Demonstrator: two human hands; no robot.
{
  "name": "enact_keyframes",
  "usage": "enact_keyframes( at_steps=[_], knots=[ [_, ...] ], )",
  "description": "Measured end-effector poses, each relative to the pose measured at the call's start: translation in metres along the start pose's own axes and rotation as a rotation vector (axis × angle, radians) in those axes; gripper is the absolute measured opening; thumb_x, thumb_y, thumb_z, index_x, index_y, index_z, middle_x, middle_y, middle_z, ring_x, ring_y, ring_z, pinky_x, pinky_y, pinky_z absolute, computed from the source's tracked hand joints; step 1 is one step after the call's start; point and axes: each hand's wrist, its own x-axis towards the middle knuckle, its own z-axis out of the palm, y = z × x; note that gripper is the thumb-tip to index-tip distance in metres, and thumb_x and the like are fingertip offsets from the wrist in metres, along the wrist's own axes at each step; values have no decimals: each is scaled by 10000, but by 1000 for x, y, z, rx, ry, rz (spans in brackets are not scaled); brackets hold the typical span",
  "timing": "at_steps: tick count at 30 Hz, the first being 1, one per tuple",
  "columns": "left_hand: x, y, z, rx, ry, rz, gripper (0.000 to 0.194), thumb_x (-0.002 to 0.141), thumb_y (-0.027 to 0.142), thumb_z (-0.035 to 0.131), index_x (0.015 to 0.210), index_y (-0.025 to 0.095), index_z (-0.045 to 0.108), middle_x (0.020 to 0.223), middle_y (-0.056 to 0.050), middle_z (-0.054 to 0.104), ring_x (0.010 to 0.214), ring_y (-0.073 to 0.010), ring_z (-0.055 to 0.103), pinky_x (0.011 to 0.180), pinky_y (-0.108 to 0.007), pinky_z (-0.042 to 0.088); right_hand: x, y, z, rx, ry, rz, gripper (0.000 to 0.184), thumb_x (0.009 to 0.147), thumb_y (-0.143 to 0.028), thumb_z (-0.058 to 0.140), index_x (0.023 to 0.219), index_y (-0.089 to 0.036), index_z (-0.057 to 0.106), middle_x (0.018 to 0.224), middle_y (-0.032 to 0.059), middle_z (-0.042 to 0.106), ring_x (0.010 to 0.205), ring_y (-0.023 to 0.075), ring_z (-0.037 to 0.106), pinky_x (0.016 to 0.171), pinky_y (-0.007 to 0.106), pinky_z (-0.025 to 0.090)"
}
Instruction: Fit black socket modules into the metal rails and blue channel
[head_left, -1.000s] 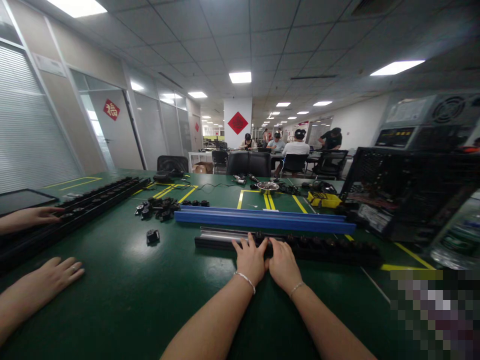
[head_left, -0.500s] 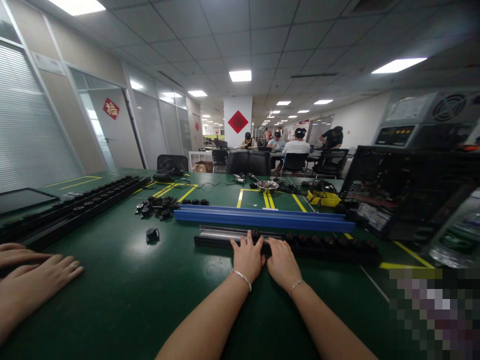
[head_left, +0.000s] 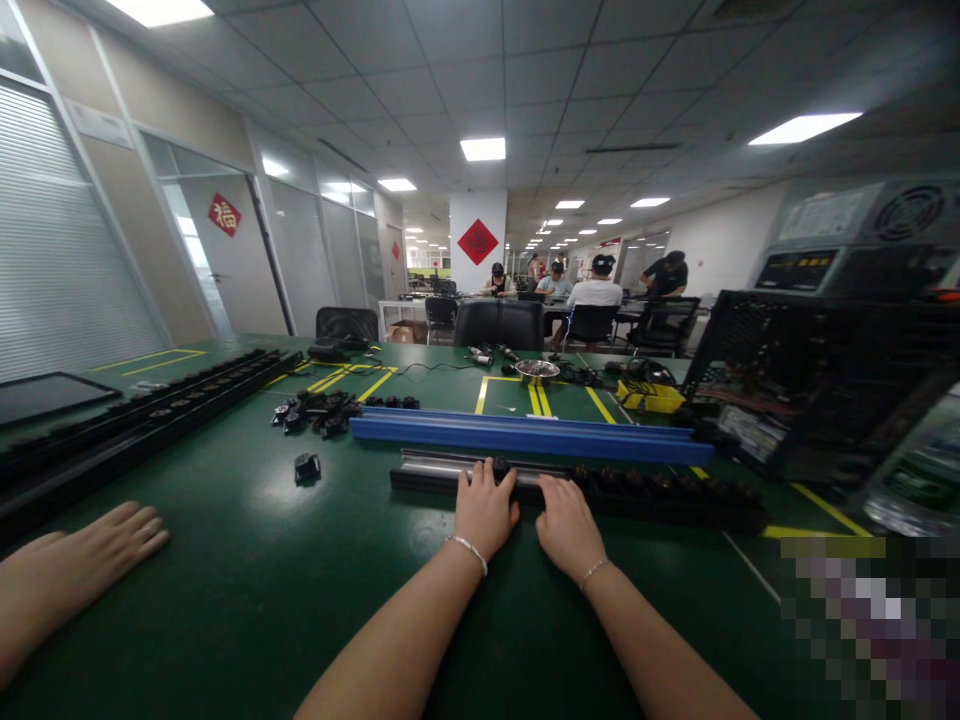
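In front of me lies a long black rail (head_left: 435, 485) with a shiny groove at its left part. A small dark round-topped module (head_left: 501, 466) sits on the groove, between the fingers of my left hand (head_left: 486, 510), whose fingertips reach over the rail. My right hand (head_left: 568, 525) rests on the rail's near edge, with its fingers bent over it. Several black modules (head_left: 630, 478) are lined up along the rail to the right of that hand. The undersides of both hands are hidden.
Behind the rail lies a blue channel (head_left: 517, 435). A loose black module (head_left: 307, 468) and a pile of modules (head_left: 319, 412) are to the left. Another person's hand (head_left: 97, 560) rests near more rails (head_left: 150, 430). A computer case (head_left: 810, 380) and bottle (head_left: 919, 465) stand right.
My left hand has moved a little left along the rail, and the module between its fingers has shifted left too. One of the other person's hands at the left is out of sight.
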Motion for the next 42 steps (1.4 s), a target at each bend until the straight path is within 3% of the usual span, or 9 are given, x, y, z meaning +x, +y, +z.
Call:
enact_keyframes(
  at_steps=[42],
  knots=[
    [-9, -43, -10, 62, 12, -63, 421, 815, 383, 459, 1229, 306, 489, 1313, -118, 488, 1222, -287, 401, 983, -469, 276, 1, -2, -2, -18, -11, 20, 466, 686, -52, 404, 1129, -105, 538, 1141, 105, 590, 1109, 199, 464, 1038, 352, 268]
  ],
)
